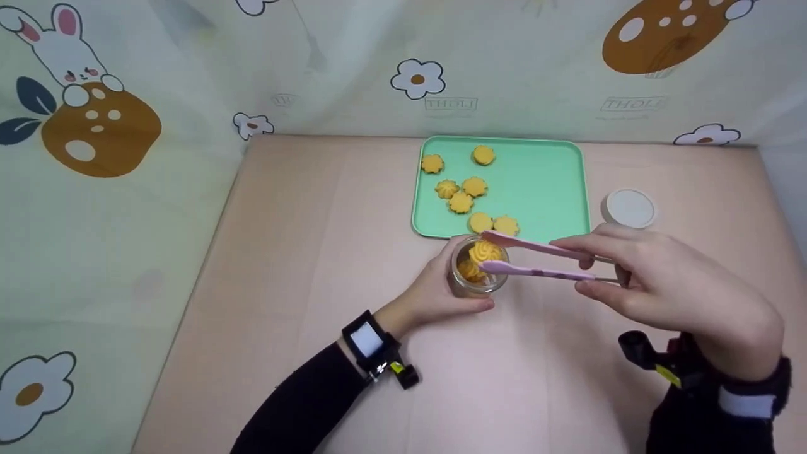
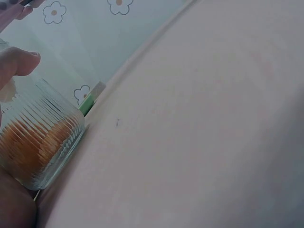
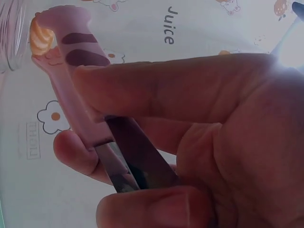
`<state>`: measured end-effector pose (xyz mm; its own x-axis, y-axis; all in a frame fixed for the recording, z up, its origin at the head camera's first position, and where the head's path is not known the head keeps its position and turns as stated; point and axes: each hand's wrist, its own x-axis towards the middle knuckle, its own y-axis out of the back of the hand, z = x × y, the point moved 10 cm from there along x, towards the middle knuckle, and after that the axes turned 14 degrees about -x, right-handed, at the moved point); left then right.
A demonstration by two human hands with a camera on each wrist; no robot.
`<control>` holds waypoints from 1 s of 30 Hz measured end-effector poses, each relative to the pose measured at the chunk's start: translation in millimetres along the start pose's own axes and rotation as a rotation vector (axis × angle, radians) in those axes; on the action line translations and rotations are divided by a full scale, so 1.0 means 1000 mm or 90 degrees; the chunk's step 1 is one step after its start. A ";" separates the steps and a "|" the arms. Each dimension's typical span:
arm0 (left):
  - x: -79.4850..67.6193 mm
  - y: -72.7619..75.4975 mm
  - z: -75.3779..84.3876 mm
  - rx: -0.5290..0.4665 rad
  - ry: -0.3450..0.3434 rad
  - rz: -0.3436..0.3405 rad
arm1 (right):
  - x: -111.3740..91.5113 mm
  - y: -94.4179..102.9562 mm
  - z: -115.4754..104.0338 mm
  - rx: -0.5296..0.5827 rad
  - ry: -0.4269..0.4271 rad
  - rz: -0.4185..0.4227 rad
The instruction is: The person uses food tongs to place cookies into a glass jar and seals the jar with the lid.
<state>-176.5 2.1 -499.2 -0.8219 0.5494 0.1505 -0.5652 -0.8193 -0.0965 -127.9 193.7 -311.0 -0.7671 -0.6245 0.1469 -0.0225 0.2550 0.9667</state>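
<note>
My left hand (image 1: 425, 293) grips a ribbed glass jar (image 1: 474, 291), fingers and thumb wrapped around its side. Orange-yellow cookies (image 2: 23, 145) show through the glass in the left wrist view. My right hand (image 1: 668, 277) holds pink tongs (image 1: 545, 273) with metal at the handle end, thumb and fingers on opposite arms. At the jar's mouth, a swirled cookie (image 3: 41, 38) sits between the paw-shaped tong tips. Beyond the jar lies a green tray (image 1: 542, 189) with several flower-shaped cookies (image 1: 461, 202) on its left half.
A round white lid (image 1: 630, 209) lies to the right of the tray, just beyond my right hand. The pale table (image 1: 328, 252) runs back to a patterned curtain (image 1: 347, 63) behind the tray. Another stretch of curtain covers the left side.
</note>
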 end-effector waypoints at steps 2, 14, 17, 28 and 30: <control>0.000 0.000 0.000 -0.001 0.003 -0.001 | 0.001 -0.002 -0.002 -0.001 0.001 -0.006; 0.000 -0.001 0.001 0.006 -0.008 0.000 | 0.006 -0.010 -0.009 -0.014 -0.002 -0.043; -0.001 -0.001 0.001 0.003 -0.012 -0.001 | 0.007 -0.012 -0.010 -0.021 -0.008 -0.054; -0.001 0.000 0.004 0.001 -0.021 -0.003 | 0.009 -0.017 -0.009 -0.030 -0.032 -0.076; 0.000 0.000 0.004 0.002 -0.026 -0.006 | 0.009 -0.015 -0.011 -0.031 -0.028 -0.067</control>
<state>-176.0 1.5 -494.8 -0.8133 0.5494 0.1914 -0.5721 -0.8151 -0.0913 -127.5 176.6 -322.0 -0.7900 -0.6120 0.0362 -0.0732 0.1528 0.9855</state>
